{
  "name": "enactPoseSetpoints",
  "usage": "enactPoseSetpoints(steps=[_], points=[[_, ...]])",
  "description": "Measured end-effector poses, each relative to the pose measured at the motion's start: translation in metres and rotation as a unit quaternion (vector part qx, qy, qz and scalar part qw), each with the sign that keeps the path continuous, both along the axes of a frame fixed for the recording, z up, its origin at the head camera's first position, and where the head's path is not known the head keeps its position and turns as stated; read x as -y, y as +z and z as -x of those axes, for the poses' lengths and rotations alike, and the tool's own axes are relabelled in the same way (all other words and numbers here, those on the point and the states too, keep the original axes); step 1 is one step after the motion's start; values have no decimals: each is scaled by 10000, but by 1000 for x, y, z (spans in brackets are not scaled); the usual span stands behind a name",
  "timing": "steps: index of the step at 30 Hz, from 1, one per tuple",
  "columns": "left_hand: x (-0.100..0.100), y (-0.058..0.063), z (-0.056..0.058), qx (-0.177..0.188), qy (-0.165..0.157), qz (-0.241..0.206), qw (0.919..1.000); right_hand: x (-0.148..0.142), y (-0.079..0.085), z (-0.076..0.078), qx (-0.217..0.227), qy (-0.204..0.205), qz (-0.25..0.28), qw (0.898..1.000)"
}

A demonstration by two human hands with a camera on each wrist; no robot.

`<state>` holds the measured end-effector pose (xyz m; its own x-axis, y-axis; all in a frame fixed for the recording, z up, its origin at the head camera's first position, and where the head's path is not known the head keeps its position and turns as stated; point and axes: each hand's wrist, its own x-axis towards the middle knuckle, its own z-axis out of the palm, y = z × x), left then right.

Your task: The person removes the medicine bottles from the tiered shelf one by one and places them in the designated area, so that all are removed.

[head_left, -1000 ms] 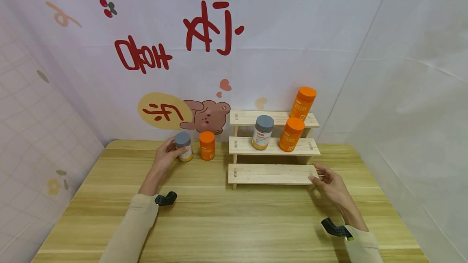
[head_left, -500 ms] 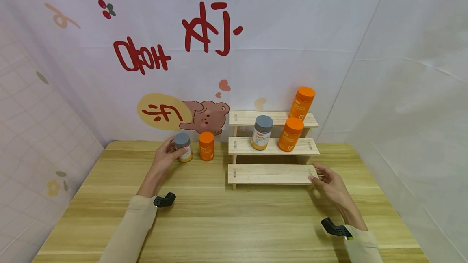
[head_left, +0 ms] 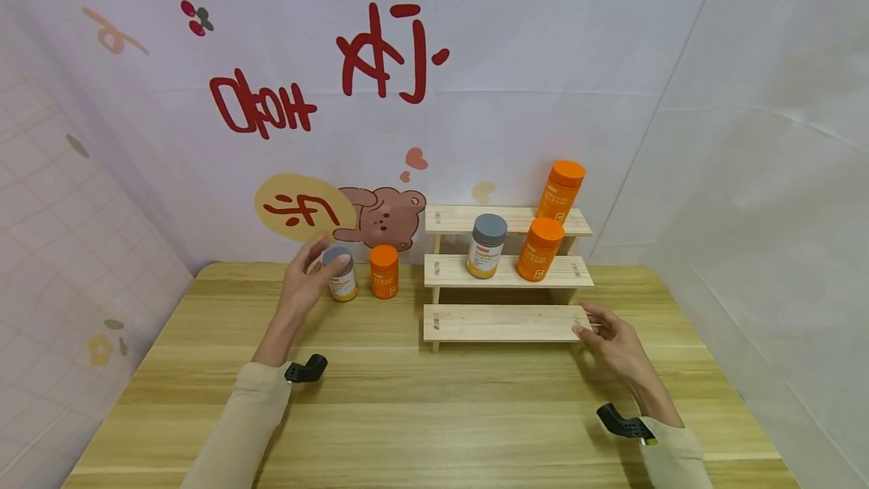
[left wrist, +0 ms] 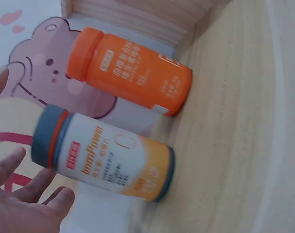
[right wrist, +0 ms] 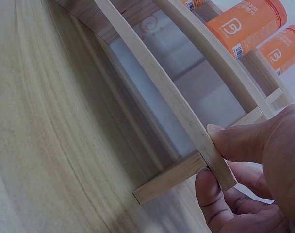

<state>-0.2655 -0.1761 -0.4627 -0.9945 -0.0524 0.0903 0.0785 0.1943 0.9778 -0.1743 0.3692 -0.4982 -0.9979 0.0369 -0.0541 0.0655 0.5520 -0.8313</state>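
Pale-wood tiered rack bears three plastic jars, apparently done; seemingly outstanding, a grey-lidded white-and-yellow cylindrical jar and an orange cylindrical jar stand near the back edge of the worktop. Left hand, fingers parted, is beside the former, contact unclear; right hand pinches the rack's end.

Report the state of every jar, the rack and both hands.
Gray-lidded table jar: upright, closed
Orange table jar: upright, closed
Gray-lidded shelf jar: upright, closed
Orange middle-shelf jar: upright, closed
Orange top-shelf jar: upright, closed
Rack: standing upright
Left hand: relaxed, gripping nothing
Right hand: pinching the rack's end
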Motion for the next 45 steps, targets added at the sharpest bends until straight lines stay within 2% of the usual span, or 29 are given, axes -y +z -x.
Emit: enactPoseSetpoints(steps=[12,21,31,39,45], points=[[-10,32,-3,-486,3,403,9980,1,1,0,-70,0,138,9999],[-28,56,-2,-843,-232,197,9960,0,-1,0,-45,-15,153,9999],[-46,70,-2,-975,-474,153,9940,0,-1,0,7,-5,113,9999],[-66,80,2,-1090,-842,10,9905,0,1,-1,-76,-1,152,9999],[-82,89,2,-955,-1144,-268,9885,1,1,-1,-49,-31,142,9999]])
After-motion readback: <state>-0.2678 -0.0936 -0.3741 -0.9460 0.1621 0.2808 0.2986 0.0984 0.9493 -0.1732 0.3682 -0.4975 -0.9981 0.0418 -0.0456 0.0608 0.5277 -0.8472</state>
